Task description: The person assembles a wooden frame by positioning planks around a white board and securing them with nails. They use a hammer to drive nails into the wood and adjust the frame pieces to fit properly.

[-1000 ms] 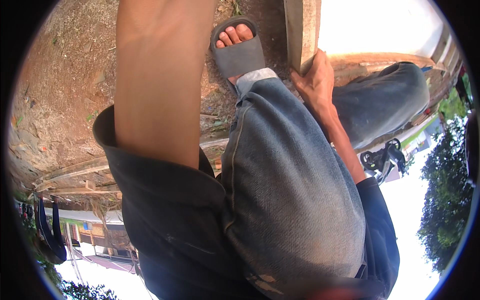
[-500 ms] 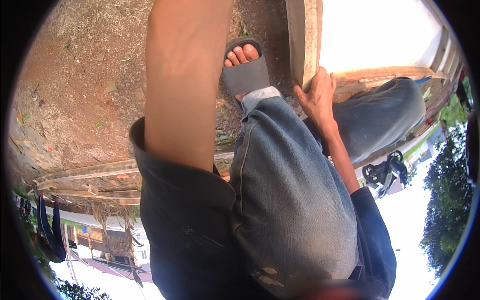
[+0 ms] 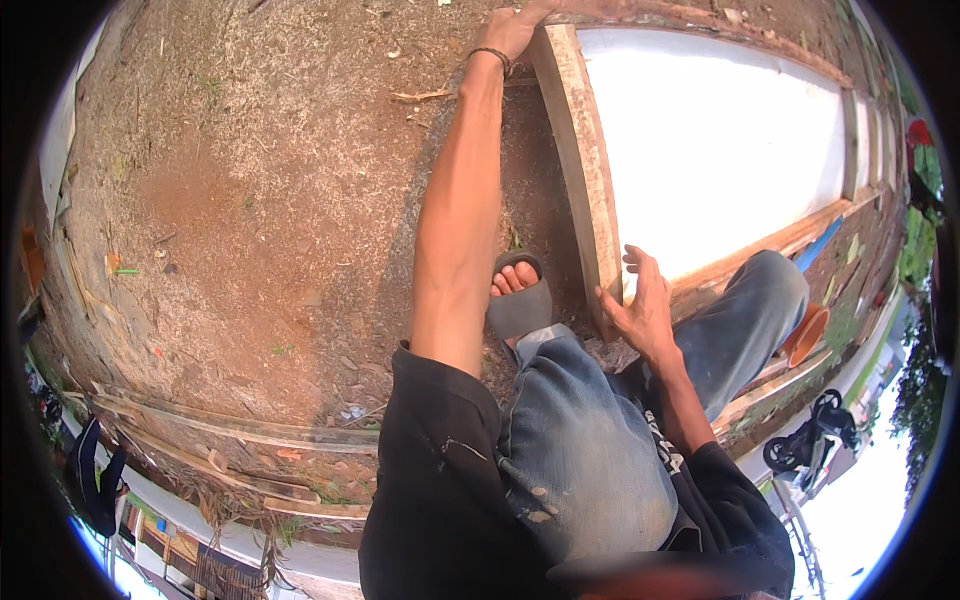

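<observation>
- On my far left, reddish-brown bare ground (image 3: 220, 200) strewn with pale flecks spreads out, and long, narrow wooden planks (image 3: 245, 428) lie across its lower part.
- I have the left hand (image 3: 518, 28) stretched far forward, a thin dark cord bracelet (image 3: 492, 54) on its wrist, at the far corner of the frame; its fingertips run close to the upper edge of my view, so I cannot tell whether it grips.
- Below that, a bare foot in a dark grey slide sandal (image 3: 522, 310) stands beside the frame's near end.
- Right of centre is the rectangular pale-wood frame (image 3: 582, 165), its end board running between my two hands and a bright white flat panel (image 3: 715, 150) filling its inside.
- I have the right hand (image 3: 645, 308) at the near corner, thumb and fingers spread wide, clasping nothing.
- Farther right, a bent leg in faded blue jeans (image 3: 742, 318) sits before a round orange-brown container (image 3: 808, 335).
</observation>
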The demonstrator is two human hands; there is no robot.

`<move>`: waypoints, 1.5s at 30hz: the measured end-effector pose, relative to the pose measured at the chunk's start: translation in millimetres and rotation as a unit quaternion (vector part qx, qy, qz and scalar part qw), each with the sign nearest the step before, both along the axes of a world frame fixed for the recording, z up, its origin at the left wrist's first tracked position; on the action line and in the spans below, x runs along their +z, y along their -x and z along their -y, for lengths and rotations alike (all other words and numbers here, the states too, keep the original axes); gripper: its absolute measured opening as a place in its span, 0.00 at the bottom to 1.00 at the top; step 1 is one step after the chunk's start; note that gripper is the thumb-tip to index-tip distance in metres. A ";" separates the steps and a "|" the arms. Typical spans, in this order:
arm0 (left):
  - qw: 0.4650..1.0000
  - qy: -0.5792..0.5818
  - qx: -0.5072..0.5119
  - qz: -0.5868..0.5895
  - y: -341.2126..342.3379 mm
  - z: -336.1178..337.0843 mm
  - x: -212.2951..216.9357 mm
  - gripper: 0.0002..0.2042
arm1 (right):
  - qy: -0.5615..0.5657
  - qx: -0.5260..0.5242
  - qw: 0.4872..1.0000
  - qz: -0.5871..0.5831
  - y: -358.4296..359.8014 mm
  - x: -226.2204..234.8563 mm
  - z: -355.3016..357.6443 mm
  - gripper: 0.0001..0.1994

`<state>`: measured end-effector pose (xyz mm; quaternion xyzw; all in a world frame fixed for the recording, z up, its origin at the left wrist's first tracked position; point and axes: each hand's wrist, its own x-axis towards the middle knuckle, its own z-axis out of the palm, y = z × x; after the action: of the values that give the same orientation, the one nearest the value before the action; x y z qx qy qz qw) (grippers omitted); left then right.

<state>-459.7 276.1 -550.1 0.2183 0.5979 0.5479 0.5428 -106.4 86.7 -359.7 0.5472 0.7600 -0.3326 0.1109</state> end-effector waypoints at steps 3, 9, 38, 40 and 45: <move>0.987 -0.123 0.100 0.008 2.0 7.1 -1.8 0.29 | 0.011 -0.047 0.994 -0.102 20.2 44.3 -23.8 0.37; 0.999 0.005 0.003 0.045 16.8 20.6 43.9 0.55 | -0.120 -0.135 0.935 -0.304 -10.8 173.3 -62.8 0.33; 0.975 0.188 -0.044 -0.108 -44.2 118.0 148.4 0.46 | -0.359 -0.734 0.363 -0.448 -646.5 -59.0 -161.4 0.28; 0.965 0.213 -0.083 -0.132 -52.8 119.1 156.4 0.45 | -0.381 -0.756 0.377 -0.376 -674.3 -60.5 -161.5 0.17; 0.952 0.248 -0.089 -0.153 -61.7 101.3 164.5 0.44 | -0.402 -0.749 0.410 -0.332 -675.1 -40.3 -107.6 0.09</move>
<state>-398.0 174.7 -385.6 0.2102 0.7691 0.2920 0.5283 568.7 194.3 -399.9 0.7276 0.0724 -0.0958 -0.6754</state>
